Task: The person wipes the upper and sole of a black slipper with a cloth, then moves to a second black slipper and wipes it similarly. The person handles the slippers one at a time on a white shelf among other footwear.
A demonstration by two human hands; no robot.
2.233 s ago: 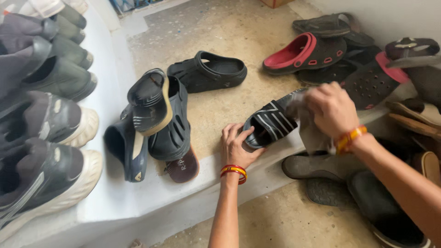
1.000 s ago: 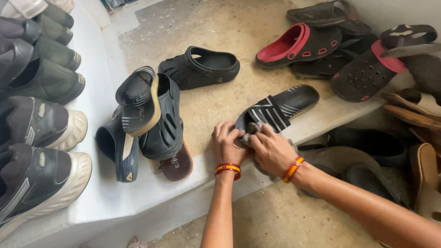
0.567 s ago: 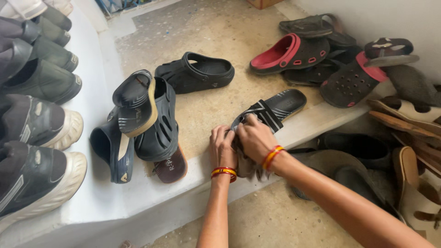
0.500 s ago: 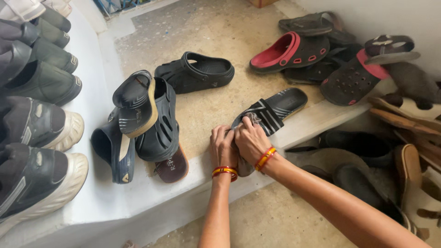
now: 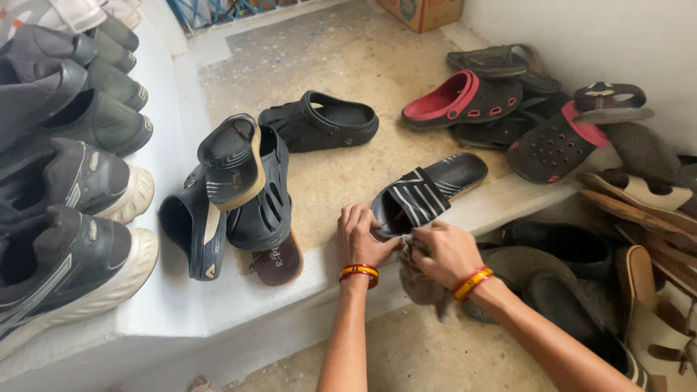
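A black slide sandal with white stripes on its strap lies on the raised concrete step, toe end near the step's edge. My left hand grips the toe end of this sandal. My right hand holds a crumpled grey cloth against the sandal's front edge, with the cloth hanging down past the step. Both wrists wear red and yellow bangles.
A pile of dark clogs and a sandal lies left of my hands, and a black clog lies behind. Grey sneakers line the white ledge at left. Red-lined clogs and several more sandals crowd the right. A cardboard box stands at the back.
My right hand with the cloth has slid from the top of the sandal's strap down to its front edge near the step. My left hand has stayed on the toe end.
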